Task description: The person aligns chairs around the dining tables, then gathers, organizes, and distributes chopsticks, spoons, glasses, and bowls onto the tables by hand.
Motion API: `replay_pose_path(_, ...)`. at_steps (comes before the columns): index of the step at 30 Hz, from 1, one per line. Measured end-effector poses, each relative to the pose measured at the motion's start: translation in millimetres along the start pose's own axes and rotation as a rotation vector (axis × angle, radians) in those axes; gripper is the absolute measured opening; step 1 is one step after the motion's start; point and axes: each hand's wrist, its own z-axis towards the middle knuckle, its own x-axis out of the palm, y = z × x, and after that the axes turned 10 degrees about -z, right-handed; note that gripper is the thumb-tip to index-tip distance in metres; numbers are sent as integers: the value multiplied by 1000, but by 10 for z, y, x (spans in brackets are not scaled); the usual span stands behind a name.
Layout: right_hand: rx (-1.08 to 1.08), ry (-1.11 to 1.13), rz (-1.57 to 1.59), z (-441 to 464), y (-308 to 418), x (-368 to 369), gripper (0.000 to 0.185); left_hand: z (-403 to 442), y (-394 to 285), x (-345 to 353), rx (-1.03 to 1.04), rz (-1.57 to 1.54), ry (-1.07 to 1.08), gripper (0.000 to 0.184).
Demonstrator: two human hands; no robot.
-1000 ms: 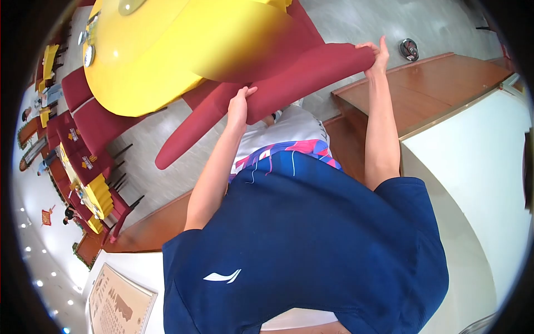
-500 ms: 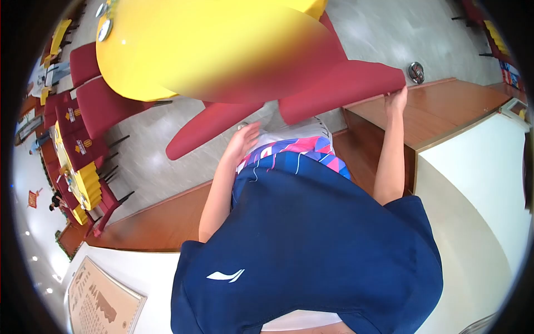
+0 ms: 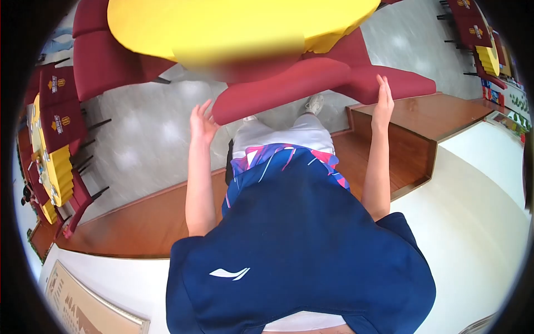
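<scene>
Two dark red upholstered chairs stand side by side in front of me, at the near edge of a table with a yellow tablecloth (image 3: 233, 28). My left hand (image 3: 204, 123) is open, fingers apart, by the left end of the nearer red chair (image 3: 278, 86); whether it touches the fabric I cannot tell. With fingers stretched out, my right hand (image 3: 382, 106) is open in front of the back of the right-hand red chair (image 3: 409, 82). It grips nothing. Part of the tabletop and chairs is blurred.
A brown wooden ledge (image 3: 428, 114) lies to the right, beside a white wall (image 3: 473, 172). More red chairs (image 3: 103, 61) stand at the left. Farther left is another yellow-covered table (image 3: 53, 172). Grey floor (image 3: 139, 133) shows between them.
My right hand has let go of the right chair's back end and shifted left. My left hand has moved left to the nearer chair's end. Both chairs sit at different angles.
</scene>
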Motion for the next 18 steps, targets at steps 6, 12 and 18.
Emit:
replay_pose_path(6, 111, 294, 539, 357, 278, 648, 50, 121, -39, 365, -125, 240, 54, 58)
replay_pose_path(12, 304, 554, 650, 595, 54, 1041, 62, 483, 156, 156, -105, 96, 143, 59)
replay_pose_path(18, 456, 521, 1068, 616, -388, 1258, 65, 568, 159, 228, -28, 145, 86, 49)
